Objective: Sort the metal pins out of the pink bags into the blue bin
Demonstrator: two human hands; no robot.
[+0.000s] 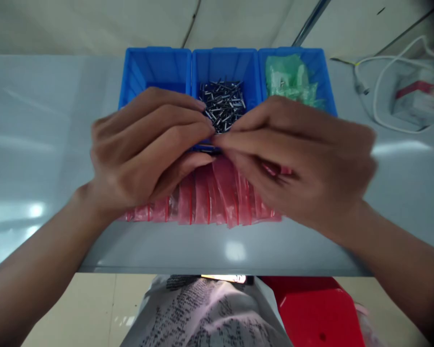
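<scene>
My left hand (148, 144) and my right hand (300, 159) meet fingertip to fingertip over the front edge of the middle blue bin (198, 62). Both are closed in a pinch, and whatever lies between the fingers is too small or hidden to make out. Dark and silvery metal pins (222, 103) fill that bin just beyond my fingertips. Beneath my hands, a row of pink zip bags (202, 197) overlaps along the table, partly covered by my fingers.
To the left stands another blue bin (159, 67). The right blue bin (323, 77) holds green plastic bags (287, 74). A white cable (376, 91) and a red-and-white box (419, 99) lie on the grey table (58, 111). A red stool (318, 313) sits below its front edge.
</scene>
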